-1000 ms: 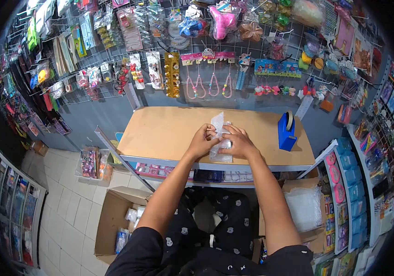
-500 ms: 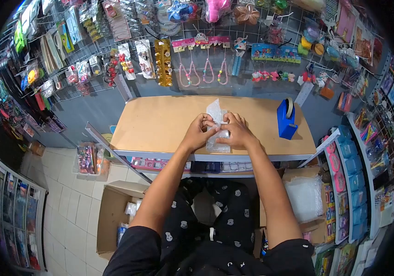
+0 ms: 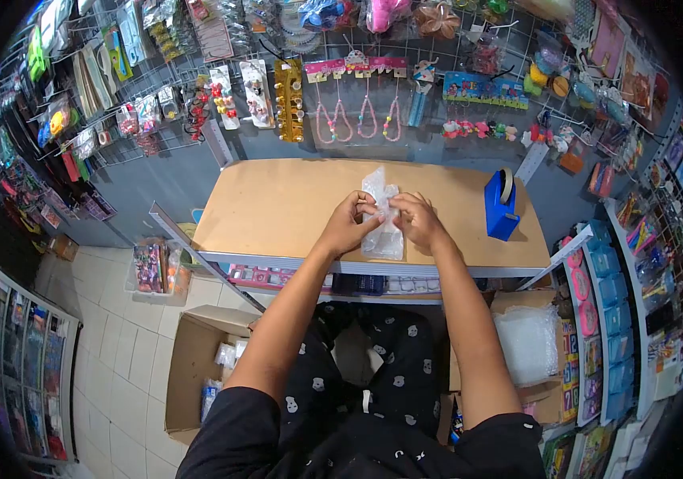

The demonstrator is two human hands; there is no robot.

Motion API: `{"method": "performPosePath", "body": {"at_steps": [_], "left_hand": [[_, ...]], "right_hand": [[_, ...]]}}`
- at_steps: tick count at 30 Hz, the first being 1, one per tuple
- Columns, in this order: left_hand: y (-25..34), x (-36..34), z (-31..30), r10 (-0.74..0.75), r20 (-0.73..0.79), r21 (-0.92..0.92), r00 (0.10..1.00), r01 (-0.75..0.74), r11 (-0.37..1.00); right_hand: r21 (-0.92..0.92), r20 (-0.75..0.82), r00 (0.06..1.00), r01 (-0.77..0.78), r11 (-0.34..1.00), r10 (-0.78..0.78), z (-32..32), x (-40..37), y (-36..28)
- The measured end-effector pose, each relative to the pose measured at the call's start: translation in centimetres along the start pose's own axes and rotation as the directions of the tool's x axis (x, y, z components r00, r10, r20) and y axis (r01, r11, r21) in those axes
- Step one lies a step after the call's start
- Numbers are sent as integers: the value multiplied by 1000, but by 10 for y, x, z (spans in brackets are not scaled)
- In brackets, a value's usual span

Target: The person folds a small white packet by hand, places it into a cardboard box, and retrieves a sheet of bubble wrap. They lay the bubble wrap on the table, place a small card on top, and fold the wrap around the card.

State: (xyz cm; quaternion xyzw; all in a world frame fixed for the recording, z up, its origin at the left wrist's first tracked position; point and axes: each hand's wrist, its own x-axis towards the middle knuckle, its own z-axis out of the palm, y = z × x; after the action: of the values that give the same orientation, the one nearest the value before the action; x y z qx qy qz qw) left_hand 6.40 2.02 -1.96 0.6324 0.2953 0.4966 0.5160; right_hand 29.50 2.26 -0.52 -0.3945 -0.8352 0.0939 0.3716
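Observation:
A piece of clear bubble wrap (image 3: pixel 384 244) lies near the front edge of the wooden table (image 3: pixel 277 203), folded, with a pointed flap standing up at its far end. My left hand (image 3: pixel 351 222) pinches its left side between thumb and fingers. From the other side my right hand (image 3: pixel 416 219) pinches the wrap's right edge with bent fingers. Whether anything lies inside the wrap cannot be made out. To the right on the table stands a blue tape dispenser (image 3: pixel 502 211) with a roll of tape in it.
An open cardboard box (image 3: pixel 186 371) with small wrapped packets stands on the floor at left. More bubble wrap (image 3: pixel 526 343) sits in a box at right. Beaded necklaces (image 3: pixel 357 120) and other packaged goods hang on the wall grid. Blue bins (image 3: pixel 614 319) line the right shelf.
My right hand has shifted slightly right and its thumb has come off the middle of the wrap. The left hand keeps its pinch. The whole view has tilted a little.

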Motion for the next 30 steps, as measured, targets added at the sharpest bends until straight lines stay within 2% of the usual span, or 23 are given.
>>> {"method": "performPosePath", "body": {"at_steps": [1, 3, 4, 7, 10, 13, 16, 19, 22, 25, 28, 30], "left_hand": [[-2, 0, 0, 7, 1, 13, 1000, -7, 1000], [2, -1, 0, -17, -1, 3, 1000, 17, 1000], [7, -2, 1, -30, -1, -2, 1000, 30, 1000], [19, -5, 5, -58, -2, 0, 998, 58, 998], [12, -3, 4, -1, 11, -13, 1000, 1, 1000], [11, -4, 4, -47, 38, -101, 998, 51, 994], [12, -2, 2, 39, 74, -47, 996, -36, 998], [10, -1, 1, 49, 129, 13, 990, -51, 999], [14, -3, 0, 23, 150, 164, 988, -48, 985], [12, -4, 5, 19, 138, 65, 990, -28, 997], [11, -4, 5, -26, 130, 18, 991, 24, 1000], [12, -5, 5, -14, 125, 66, 992, 6, 998]], "right_hand": [[194, -8, 994, -107, 975, 111, 2, -1, 0], [548, 40, 947, -288, 785, 319, 7, -1, 0], [588, 74, 957, -268, 763, 279, 4, 0, 4], [611, 102, 956, -279, 741, 276, 2, 0, 2], [474, 115, 944, -326, 818, 309, -7, -2, -20], [486, 77, 947, -309, 817, 313, 0, 0, -9], [445, 53, 954, -287, 848, 295, -1, -1, -9], [446, 32, 959, -266, 855, 282, 3, -3, -2], [420, 75, 966, -255, 871, 247, 5, -1, 8], [433, -89, 967, -178, 884, 238, 7, 0, 5], [338, -81, 961, -222, 915, 263, 0, -2, -15], [358, -79, 965, -205, 911, 248, 1, -3, -15]]}}
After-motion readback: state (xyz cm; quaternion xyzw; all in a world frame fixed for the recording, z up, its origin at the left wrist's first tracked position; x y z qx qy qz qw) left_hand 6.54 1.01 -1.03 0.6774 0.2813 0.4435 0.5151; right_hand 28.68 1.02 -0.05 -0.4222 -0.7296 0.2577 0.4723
